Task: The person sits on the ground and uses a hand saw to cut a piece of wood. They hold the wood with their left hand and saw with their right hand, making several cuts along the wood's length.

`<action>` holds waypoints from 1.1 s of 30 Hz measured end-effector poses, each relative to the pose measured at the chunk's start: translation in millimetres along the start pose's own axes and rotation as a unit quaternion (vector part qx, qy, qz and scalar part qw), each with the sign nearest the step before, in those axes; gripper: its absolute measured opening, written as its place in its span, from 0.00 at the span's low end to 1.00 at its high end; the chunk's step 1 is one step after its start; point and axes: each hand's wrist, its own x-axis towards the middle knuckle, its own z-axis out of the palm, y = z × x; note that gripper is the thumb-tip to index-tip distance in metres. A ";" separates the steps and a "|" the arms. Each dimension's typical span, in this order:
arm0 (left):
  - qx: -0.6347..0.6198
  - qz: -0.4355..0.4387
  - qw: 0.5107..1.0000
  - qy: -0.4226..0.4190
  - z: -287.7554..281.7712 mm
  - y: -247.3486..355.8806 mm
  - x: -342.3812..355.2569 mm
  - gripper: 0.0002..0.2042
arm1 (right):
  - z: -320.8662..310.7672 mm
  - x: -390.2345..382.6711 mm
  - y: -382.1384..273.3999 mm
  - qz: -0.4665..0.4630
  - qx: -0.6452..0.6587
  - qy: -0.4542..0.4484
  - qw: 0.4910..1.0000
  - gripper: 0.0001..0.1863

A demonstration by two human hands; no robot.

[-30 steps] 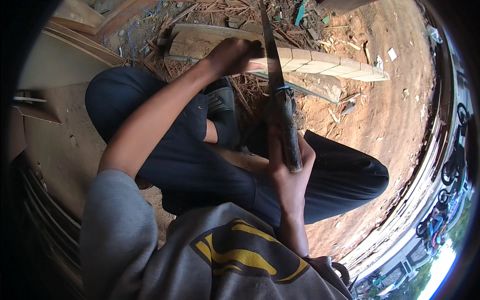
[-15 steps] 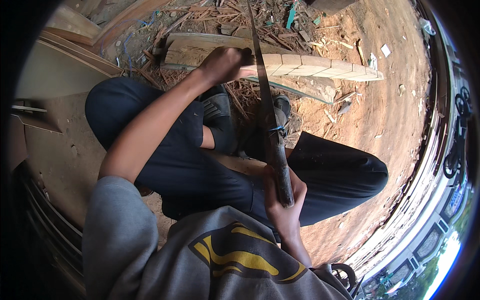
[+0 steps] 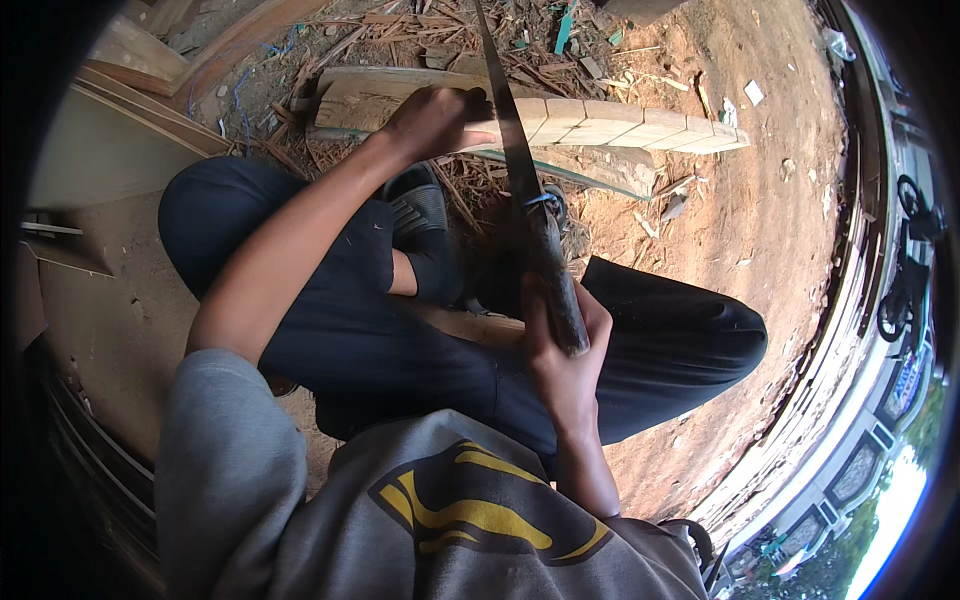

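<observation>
A long tapering hand saw (image 3: 516,150), with a dark blade and blue binding by its handle, lies across a pale strip of wood (image 3: 590,122). Evenly spaced cross lines mark the strip to the right of the blade. My right hand (image 3: 566,340) is closed round the saw's handle, between my knees. My left hand (image 3: 432,122) grips the strip just left of the blade; its fingertips are partly hidden. Under the strip is a broader rough board (image 3: 610,172). How deep the blade sits in the wood cannot be made out.
Wood scraps and splinters (image 3: 400,35) litter the ground beyond the strip. Panels and planks (image 3: 130,110) stand at the left. My shoe (image 3: 418,210) and bent knees are close below the work. At the far right are long stacked strips and a bicycle (image 3: 912,260).
My right hand has pushed the saw forward, away from my body, so the handle is farther up. My left hand keeps its hold on the strip. The whole view has shifted slightly.
</observation>
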 end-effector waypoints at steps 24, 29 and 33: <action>-0.059 0.074 0.994 -0.045 -43.2 23.6 3.5 0.13 | 74.6 4.3 10.6 -0.101 -0.016 0.084 0.991 0.09; -0.047 0.122 0.991 -0.021 -37.5 13.9 -1.1 0.12 | 83.5 2.5 11.5 -0.125 -0.063 0.100 0.985 0.09; -0.037 0.138 0.989 -0.022 -39.1 20.9 5.8 0.12 | 81.5 6.6 12.9 -0.125 -0.053 0.106 0.985 0.09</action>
